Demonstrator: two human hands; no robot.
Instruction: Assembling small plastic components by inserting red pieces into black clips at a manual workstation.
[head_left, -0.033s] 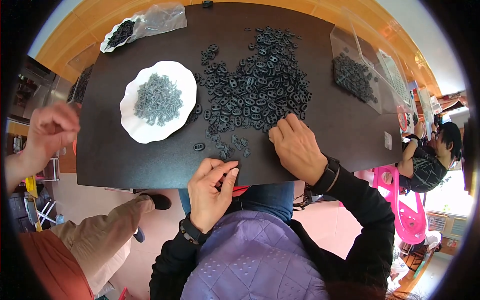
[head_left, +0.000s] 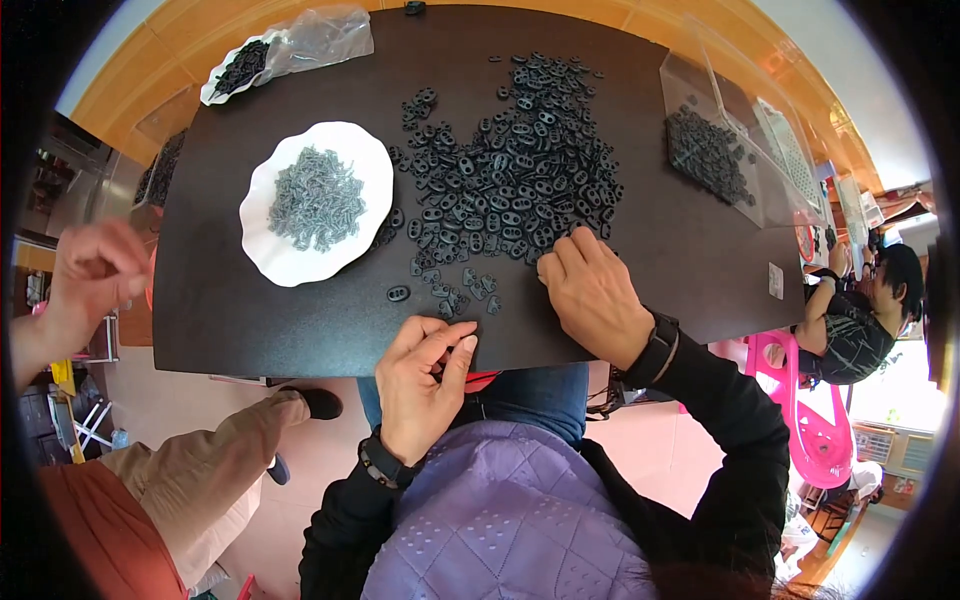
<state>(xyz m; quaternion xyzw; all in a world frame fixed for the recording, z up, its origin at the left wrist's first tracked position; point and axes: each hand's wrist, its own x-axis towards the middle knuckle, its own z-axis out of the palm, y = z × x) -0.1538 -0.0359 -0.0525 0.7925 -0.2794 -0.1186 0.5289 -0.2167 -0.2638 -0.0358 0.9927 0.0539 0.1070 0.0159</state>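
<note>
A large heap of small black oval plastic pieces with two holes (head_left: 515, 165) covers the middle of the dark table. My right hand (head_left: 598, 297) rests at the heap's near right edge, fingers curled down and pressed together; whatever is under the fingertips is hidden. At the table's front edge my left hand (head_left: 425, 380) makes a pinch of thumb and fingers, and I cannot make out what is between them. Just beyond it lie several loose dark pieces (head_left: 465, 290), and a single oval piece (head_left: 398, 293) sits to their left.
Left of the heap stands a white wavy-rimmed plate (head_left: 262, 255) of small grey parts. Farther back are a dish of black parts (head_left: 243, 68) and a plastic bag (head_left: 320, 45). A clear bin (head_left: 700, 75) with dark pieces lies at right. Another person's hand (head_left: 95, 275) is at far left.
The other person's hand at the far left has shifted slightly. My own hands and the pieces look the same.
</note>
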